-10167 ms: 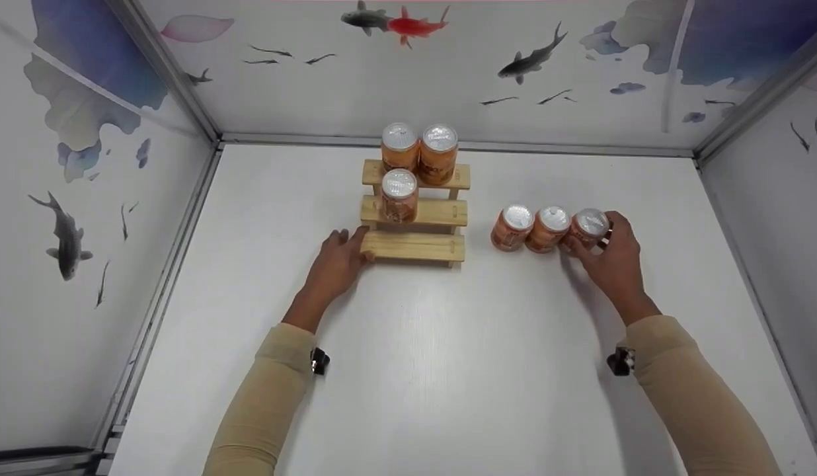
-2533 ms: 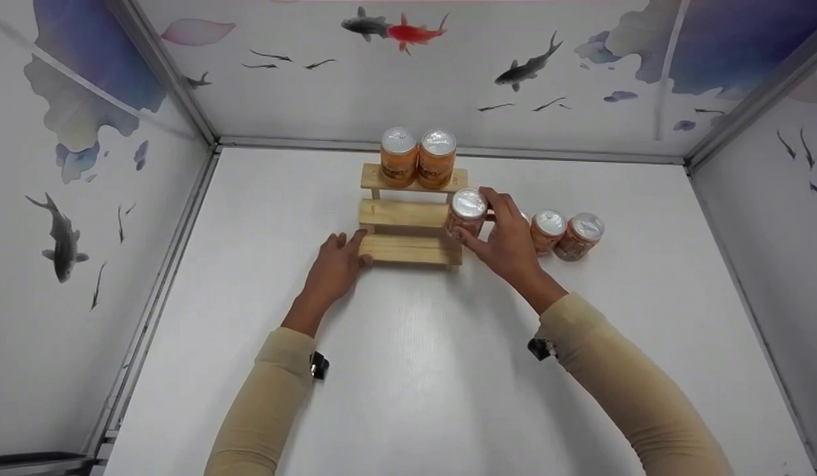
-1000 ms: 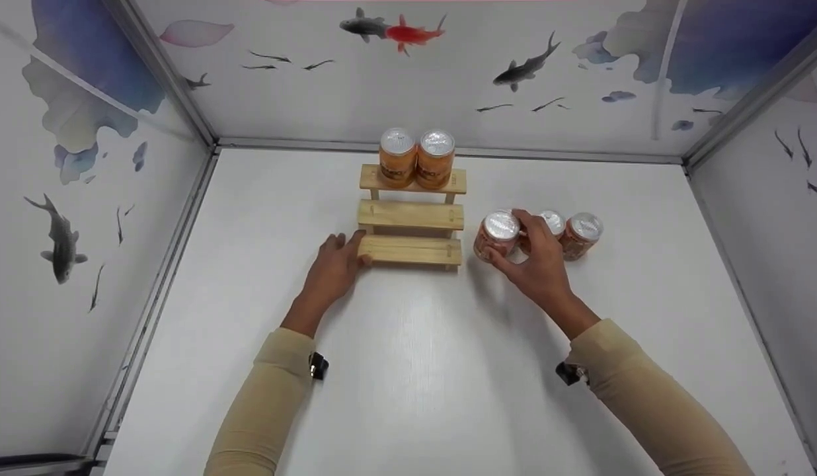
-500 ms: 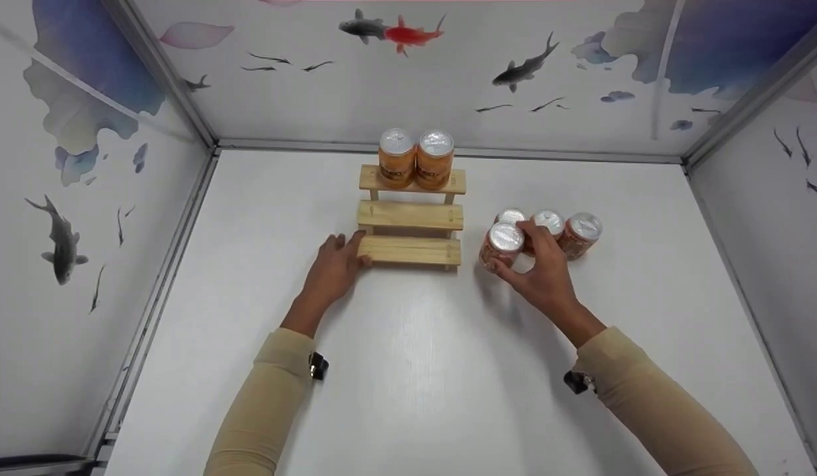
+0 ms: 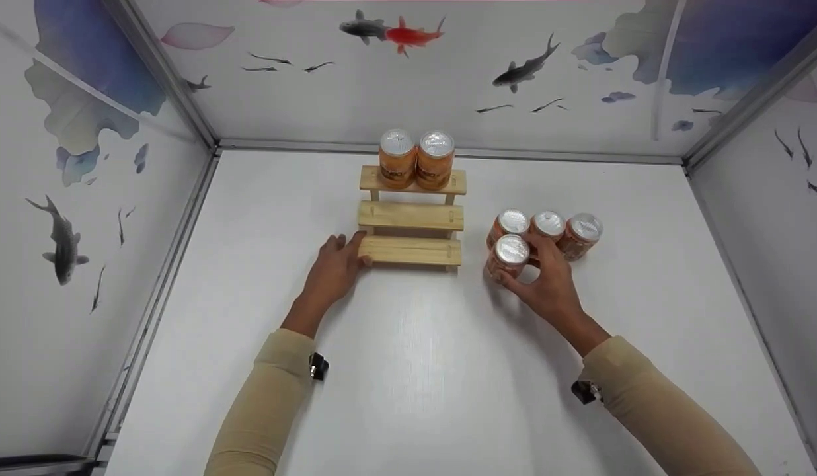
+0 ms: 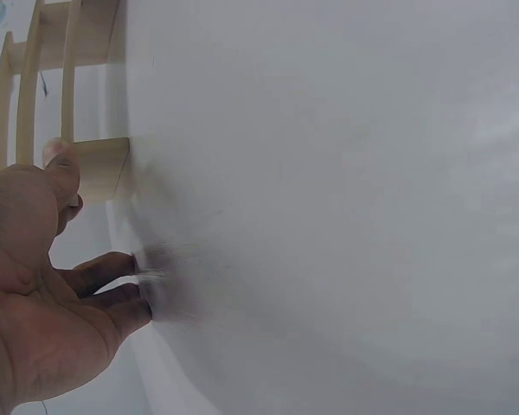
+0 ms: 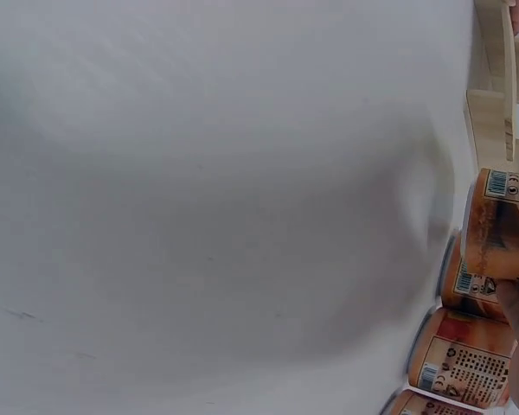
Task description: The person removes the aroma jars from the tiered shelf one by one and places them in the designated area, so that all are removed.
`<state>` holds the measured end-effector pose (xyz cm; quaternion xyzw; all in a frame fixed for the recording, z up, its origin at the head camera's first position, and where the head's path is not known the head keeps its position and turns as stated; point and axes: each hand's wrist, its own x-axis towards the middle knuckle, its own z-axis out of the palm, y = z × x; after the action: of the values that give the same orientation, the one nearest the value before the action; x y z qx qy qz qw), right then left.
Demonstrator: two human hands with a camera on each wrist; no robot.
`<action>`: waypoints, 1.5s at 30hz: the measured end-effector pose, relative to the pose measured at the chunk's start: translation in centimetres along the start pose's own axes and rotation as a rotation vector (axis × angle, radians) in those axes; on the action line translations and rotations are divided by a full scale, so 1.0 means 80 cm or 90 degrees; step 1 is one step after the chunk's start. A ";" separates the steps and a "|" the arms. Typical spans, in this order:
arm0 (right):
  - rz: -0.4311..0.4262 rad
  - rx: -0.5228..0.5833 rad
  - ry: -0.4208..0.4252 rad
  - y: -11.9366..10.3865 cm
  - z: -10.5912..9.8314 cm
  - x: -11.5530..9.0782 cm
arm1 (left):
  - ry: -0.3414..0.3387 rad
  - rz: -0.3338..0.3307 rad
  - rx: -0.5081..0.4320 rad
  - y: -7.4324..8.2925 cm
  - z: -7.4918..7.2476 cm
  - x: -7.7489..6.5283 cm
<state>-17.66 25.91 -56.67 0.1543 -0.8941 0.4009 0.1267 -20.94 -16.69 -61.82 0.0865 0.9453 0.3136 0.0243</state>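
Note:
My right hand (image 5: 550, 284) grips an orange can (image 5: 512, 251) with a silver lid, thumb at the front and fingers behind. In the right wrist view the same can (image 7: 502, 229) is upright with its label showing, its base slightly above the table. Three similar cans (image 5: 583, 231) stand in a row just behind it. My left hand (image 5: 334, 271) pinches the left end of the lowest step of a three-step wooden rack (image 5: 408, 215). In the left wrist view its other fingertips (image 6: 138, 311) reach down to the table.
Two orange cans (image 5: 435, 162) stand side by side on the rack's top step; the middle and lowest steps are bare. White panels (image 5: 283, 99) with painted fish wall in the white table (image 5: 408, 370) at the back and sides.
The can from the middle step has been lifted off, carried right past the rack and brought forward in front of the row. The left hand has stayed at the rack.

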 end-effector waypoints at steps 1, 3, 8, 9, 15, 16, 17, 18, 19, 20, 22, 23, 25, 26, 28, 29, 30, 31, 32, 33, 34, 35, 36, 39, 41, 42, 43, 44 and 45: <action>0.004 0.002 -0.002 0.001 0.000 -0.001 | 0.004 -0.001 0.003 -0.001 0.001 0.000; 0.012 0.007 -0.008 0.003 0.000 -0.003 | -0.010 -0.011 0.003 0.009 -0.007 -0.004; 0.023 0.021 -0.016 0.008 0.001 -0.005 | -0.020 -0.019 0.005 0.024 -0.017 -0.010; 0.023 0.022 -0.016 0.009 0.001 -0.005 | -0.010 -0.011 0.014 0.020 -0.014 -0.009; 0.017 0.016 -0.016 0.012 0.001 -0.008 | -0.024 -0.027 0.009 0.027 -0.018 -0.012; 0.014 0.016 -0.015 0.013 0.001 -0.008 | -0.036 -0.039 0.005 0.032 -0.021 -0.013; 0.012 0.016 -0.013 0.013 0.001 -0.009 | -0.041 -0.044 0.005 0.032 -0.021 -0.013; 0.009 0.014 -0.010 0.013 0.001 -0.009 | -0.045 -0.047 0.008 0.032 -0.020 -0.012; 0.006 0.014 -0.008 0.014 0.001 -0.009 | -0.047 -0.049 0.011 0.032 -0.021 -0.012; 0.002 0.015 -0.006 0.014 0.000 -0.009 | -0.048 -0.051 0.014 0.032 -0.021 -0.012; 0.002 0.013 -0.005 0.014 0.000 -0.009 | -0.048 -0.051 0.017 0.032 -0.020 -0.012; 0.003 0.011 -0.006 0.014 0.000 -0.009 | -0.048 -0.051 0.018 0.033 -0.021 -0.012; 0.007 0.010 -0.007 0.015 0.000 -0.009 | -0.048 -0.051 0.017 0.033 -0.021 -0.013; 0.010 0.009 -0.008 0.015 0.000 -0.008 | -0.048 -0.052 0.015 0.033 -0.021 -0.013; 0.019 0.008 -0.012 0.015 0.000 -0.008 | -0.050 -0.057 0.010 0.034 -0.022 -0.013; 0.022 0.008 -0.013 0.016 0.000 -0.008 | -0.051 -0.058 0.009 0.034 -0.022 -0.013; 0.024 0.008 -0.013 0.016 0.000 -0.008 | -0.053 -0.061 0.007 0.034 -0.022 -0.013; 0.025 0.007 -0.014 0.017 0.001 -0.008 | -0.053 -0.062 0.006 0.035 -0.023 -0.013; 0.026 0.005 -0.014 0.017 0.001 -0.009 | -0.054 -0.063 0.005 0.035 -0.023 -0.013; 0.025 0.004 -0.014 0.018 0.001 -0.008 | -0.054 -0.064 0.006 0.035 -0.023 -0.013; 0.022 0.004 -0.013 0.018 0.001 -0.008 | -0.054 -0.063 0.007 0.034 -0.023 -0.013; 0.021 0.003 -0.011 0.018 0.001 -0.008 | -0.054 -0.061 0.010 0.034 -0.023 -0.012; 0.020 0.002 -0.010 0.018 0.001 -0.008 | -0.053 -0.060 0.011 0.034 -0.022 -0.012; 0.019 0.006 -0.010 0.018 0.001 -0.008 | -0.047 -0.054 0.016 0.032 -0.021 -0.011; 0.023 0.009 -0.012 0.017 0.000 -0.007 | -0.043 -0.051 0.016 0.032 -0.021 -0.011; 0.025 0.010 -0.013 0.016 0.000 -0.007 | -0.041 -0.049 0.016 0.032 -0.021 -0.011; 0.027 0.011 -0.013 0.016 0.000 -0.007 | -0.039 -0.046 0.016 0.033 -0.021 -0.012; 0.028 0.011 -0.014 0.016 0.000 -0.007 | -0.037 -0.040 0.019 0.033 -0.022 -0.012; 0.029 0.010 -0.014 0.015 0.000 -0.007 | -0.034 -0.034 0.023 0.034 -0.022 -0.012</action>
<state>-17.59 26.76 -57.70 0.1392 -0.8956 0.4088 0.1064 -19.74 -15.78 -58.80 0.0698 0.9518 0.2933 0.0565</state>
